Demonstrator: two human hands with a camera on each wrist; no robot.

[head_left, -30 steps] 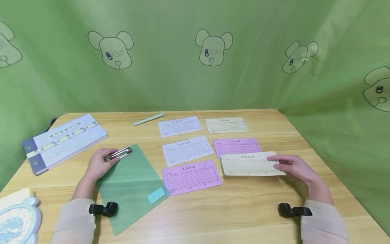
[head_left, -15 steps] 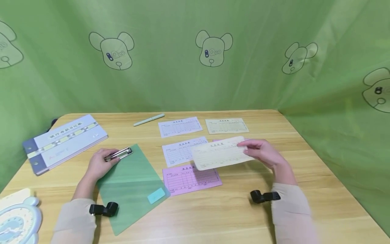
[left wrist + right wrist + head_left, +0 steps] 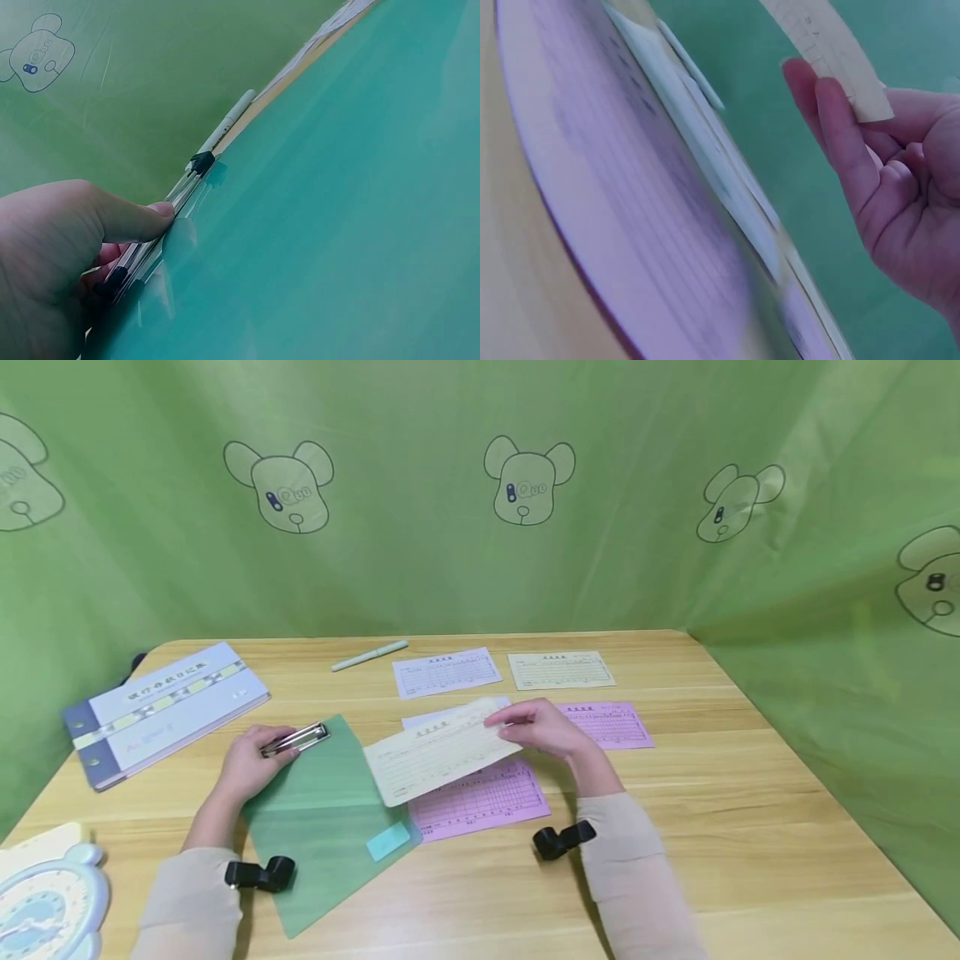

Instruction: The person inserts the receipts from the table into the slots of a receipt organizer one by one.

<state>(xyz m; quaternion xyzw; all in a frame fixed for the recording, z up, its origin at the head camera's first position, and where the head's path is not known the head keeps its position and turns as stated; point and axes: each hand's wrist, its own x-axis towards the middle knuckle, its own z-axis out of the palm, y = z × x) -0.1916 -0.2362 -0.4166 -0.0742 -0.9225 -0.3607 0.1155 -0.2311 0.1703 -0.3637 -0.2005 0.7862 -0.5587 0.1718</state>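
Note:
My left hand (image 3: 251, 762) pinches the metal clip (image 3: 300, 739) of a translucent green clipboard (image 3: 307, 835) lying on the table. In the left wrist view, the thumb (image 3: 154, 219) presses on the clip with curled fingers behind it. My right hand (image 3: 546, 731) pinches a cream printed slip (image 3: 435, 756) by its right end, between thumb and fingers. Raised and tilted, the slip covers parts of a pink slip (image 3: 480, 806) and a white slip (image 3: 416, 719). Its left end reaches close to the clipboard's right edge. In the right wrist view, only the slip's gripped end (image 3: 840, 60) shows.
Farther back lie a white slip (image 3: 446, 673), a cream slip (image 3: 561, 670) and a pale green pen (image 3: 370, 656). A pink slip (image 3: 611, 725) is right of centre. At left sit a blue-white account book (image 3: 165, 714) and a clock-shaped object (image 3: 45, 910). Green curtains surround the table (image 3: 750, 827).
My right hand has carried the cream slip leftward from over the right pink slip toward the clipboard, uncovering that pink slip. My left hand stays at the clip.

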